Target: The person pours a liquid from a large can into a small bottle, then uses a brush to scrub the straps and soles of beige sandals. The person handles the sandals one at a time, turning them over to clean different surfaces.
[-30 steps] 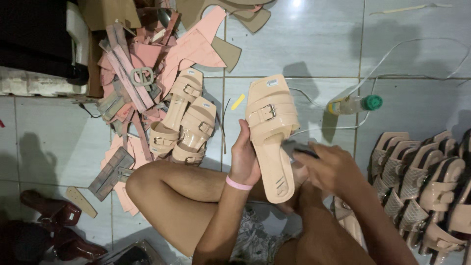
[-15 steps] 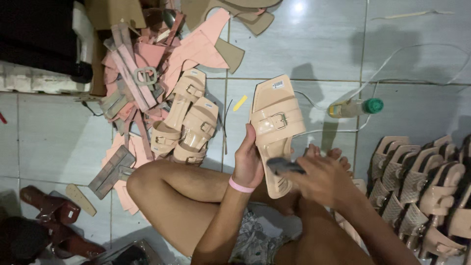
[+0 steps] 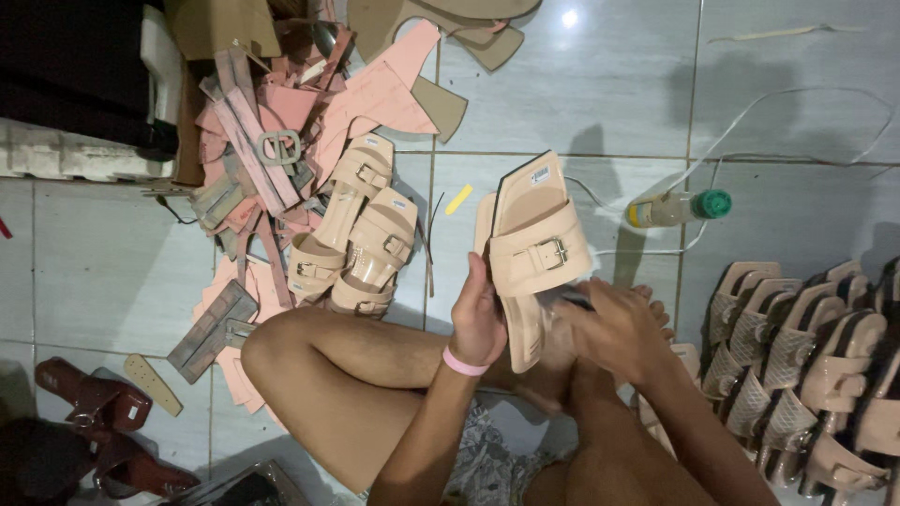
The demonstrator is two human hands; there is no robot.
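Our left hand point(image 3: 480, 323) wraps its fingers around the heel edge of a beige buckled sandal point(image 3: 532, 248), held upright above our knees. Our right hand point(image 3: 619, 328) pinches a dark tool against its sole. We judge the sandal light and stiff-soled, best gripped by its edges.

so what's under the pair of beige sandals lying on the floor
The pair of beige sandals lies partly on pink cut-out pieces and grey tile floor; whatever is directly beneath is covered.
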